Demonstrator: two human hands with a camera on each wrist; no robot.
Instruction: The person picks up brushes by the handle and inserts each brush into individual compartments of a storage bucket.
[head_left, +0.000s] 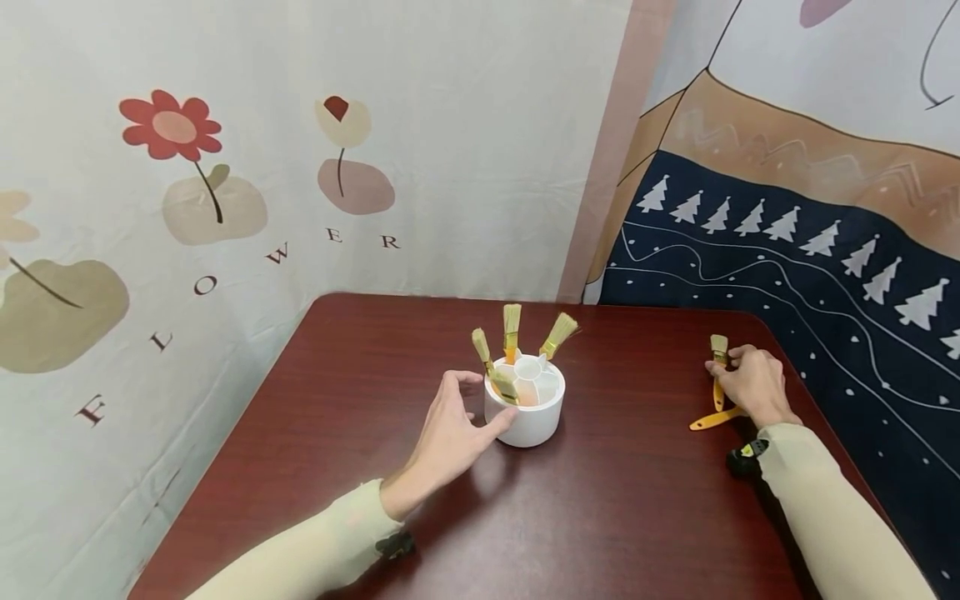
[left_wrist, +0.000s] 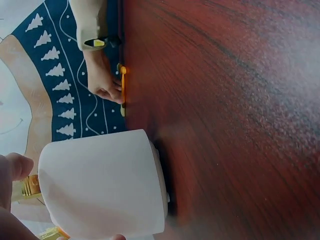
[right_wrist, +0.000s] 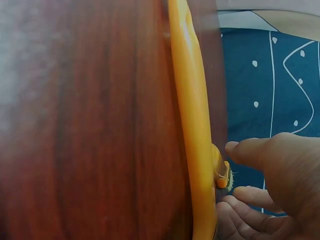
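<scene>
A round white brush holder point(head_left: 536, 427) with compartments stands mid-table, several bristle paintbrushes point(head_left: 512, 329) upright or leaning in it. My left hand point(head_left: 457, 433) is at its left side, fingers spread in a loose curve and thumb against the front. In the left wrist view the holder's white side point(left_wrist: 102, 185) fills the lower left. Over at the right, my right hand point(head_left: 752, 385) reaches over a paintbrush point(head_left: 718, 396) lying flat, thumb and fingers apart on either side of its metal band. A second paintbrush's yellow handle point(head_left: 712, 420) lies crosswise, its other end hidden beneath the hand.
The dark red wooden table point(head_left: 600, 517) ends at the right just beyond the right hand. Behind it hangs a pale flower-print cloth point(head_left: 465, 167), and on the right a dark blue cloth with white trees point(head_left: 750, 258). Both wrists carry black straps.
</scene>
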